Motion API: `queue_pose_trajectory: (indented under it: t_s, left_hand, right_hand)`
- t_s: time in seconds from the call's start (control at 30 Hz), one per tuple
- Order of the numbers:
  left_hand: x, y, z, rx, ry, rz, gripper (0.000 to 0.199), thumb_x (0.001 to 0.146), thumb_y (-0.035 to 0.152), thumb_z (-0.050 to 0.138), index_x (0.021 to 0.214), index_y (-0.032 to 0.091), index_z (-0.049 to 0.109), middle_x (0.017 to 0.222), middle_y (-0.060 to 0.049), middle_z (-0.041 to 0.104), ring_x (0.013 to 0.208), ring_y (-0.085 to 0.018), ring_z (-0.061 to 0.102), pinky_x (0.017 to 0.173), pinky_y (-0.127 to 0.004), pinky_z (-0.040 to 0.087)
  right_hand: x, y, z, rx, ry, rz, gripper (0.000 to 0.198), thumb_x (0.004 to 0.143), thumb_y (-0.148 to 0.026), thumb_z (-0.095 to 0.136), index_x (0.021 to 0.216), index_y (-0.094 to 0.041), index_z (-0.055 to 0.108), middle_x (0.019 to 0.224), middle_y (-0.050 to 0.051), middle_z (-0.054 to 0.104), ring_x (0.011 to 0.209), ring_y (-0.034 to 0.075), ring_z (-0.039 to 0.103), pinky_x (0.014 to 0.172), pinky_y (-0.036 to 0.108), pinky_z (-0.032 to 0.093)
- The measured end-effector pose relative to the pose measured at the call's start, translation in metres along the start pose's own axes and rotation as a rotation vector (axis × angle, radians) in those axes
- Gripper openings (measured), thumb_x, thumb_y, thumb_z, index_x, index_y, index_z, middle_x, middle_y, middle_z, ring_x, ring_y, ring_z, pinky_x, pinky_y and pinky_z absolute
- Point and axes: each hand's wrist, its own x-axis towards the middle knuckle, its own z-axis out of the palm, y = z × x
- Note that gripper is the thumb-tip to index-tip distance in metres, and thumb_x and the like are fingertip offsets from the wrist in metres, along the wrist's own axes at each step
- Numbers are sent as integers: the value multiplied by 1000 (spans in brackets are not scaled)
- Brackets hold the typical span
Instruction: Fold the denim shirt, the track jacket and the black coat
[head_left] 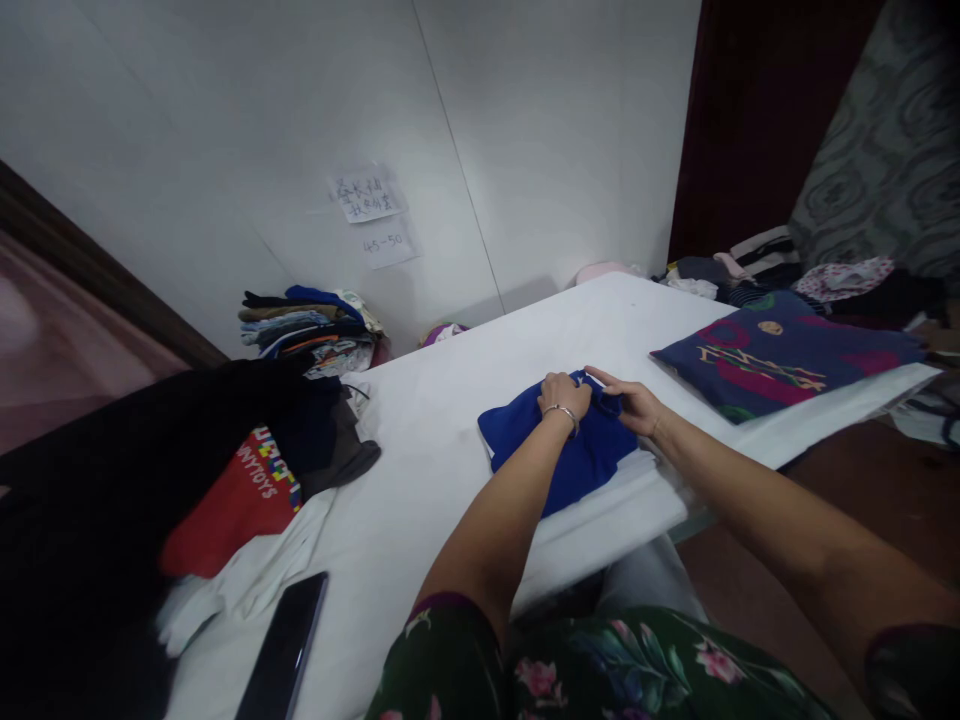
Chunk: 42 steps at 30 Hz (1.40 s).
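Observation:
A folded blue garment [517, 425] lies on the white table in front of me, a bit of white showing at its left edge. My left hand [564, 396], with a bracelet at the wrist, is closed on the cloth near its top edge, fingers curled in. Beside it, my right hand [636, 405] grips the garment's upper right edge, index finger stretched along it. Part of the cloth is bunched between the two hands. The hands hide some of the upper edge, and my left forearm covers part of its front.
On the white table [427, 560], a phone [285, 645] lies at front left. Loose clothes, including a red printed one [240, 510], heap at the left. A folded clothes stack [307, 325] stands behind. A patterned dark blue garment [780, 355] lies right. Paper notes [371, 200] hang on the wall.

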Motion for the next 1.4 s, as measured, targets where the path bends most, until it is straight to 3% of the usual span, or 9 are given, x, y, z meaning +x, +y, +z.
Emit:
queue_pose_trajectory:
  t_s: [0.2,0.3,0.5,0.67,0.87,1.0,1.2,1.3,1.4]
  left_hand:
    - [0,-6,1,-103,80,-24,22,80,32,49,85,18,65,110,-11,63,101,-23,59,86,-35,45]
    - [-2,-5,-1,-146,112,-36,18,80,31,50,80,19,64,107,-8,64,99,-21,59,87,-33,44]
    - [-4,3,6,-141,178,-19,16,82,29,50,84,19,62,111,-8,63,105,-20,57,92,-31,43]
    - [-9,1,23,-8,-22,122,35,91,40,39,88,18,65,120,-10,61,120,-23,49,105,-42,33]
    - [-27,-33,-3,87,3,314,37,94,39,34,114,24,62,145,-4,42,138,-22,27,115,-45,15]
    - [-44,-70,-37,181,106,311,36,91,41,42,120,25,58,146,-6,40,139,-23,26,115,-47,15]
    - [-63,-108,-45,300,219,165,48,92,45,38,132,21,47,150,-11,31,141,-27,20,113,-52,17]
    - [-63,-116,-28,309,107,87,57,90,49,37,137,17,42,151,-14,28,141,-30,19,111,-55,17]
    - [-61,-119,-11,291,38,58,61,89,53,37,138,16,42,150,-14,31,140,-30,21,111,-54,17]
  right_hand:
    - [16,-4,-27,-252,115,-9,64,56,-1,59,114,-26,59,103,2,69,85,20,66,75,35,55]
    - [29,-2,-43,-435,200,-138,58,53,4,62,104,-24,64,94,2,70,76,17,64,76,33,54]
    - [37,11,-40,-872,112,-446,37,57,-9,63,91,-22,68,88,0,70,86,20,62,88,37,47]
    - [25,7,-42,-1267,214,-471,8,63,-19,62,69,-22,67,81,3,69,88,25,60,90,39,44]
    - [-7,-3,-41,-1266,367,-572,12,73,-29,60,80,-26,70,91,6,68,93,26,59,93,44,42]
    - [-49,4,10,-1143,171,-747,24,78,-35,61,100,-31,69,119,4,62,115,28,52,104,48,35]
    - [-91,22,97,-1491,-166,-870,55,86,-40,55,139,-41,40,151,-4,27,139,29,21,114,57,10]
    - [-63,32,84,-1609,-163,-817,60,85,-47,54,141,-35,38,153,0,24,141,30,15,114,56,5]
    - [-19,40,36,-1687,-37,-550,58,80,-54,57,132,-30,51,146,6,39,138,34,24,111,59,6]
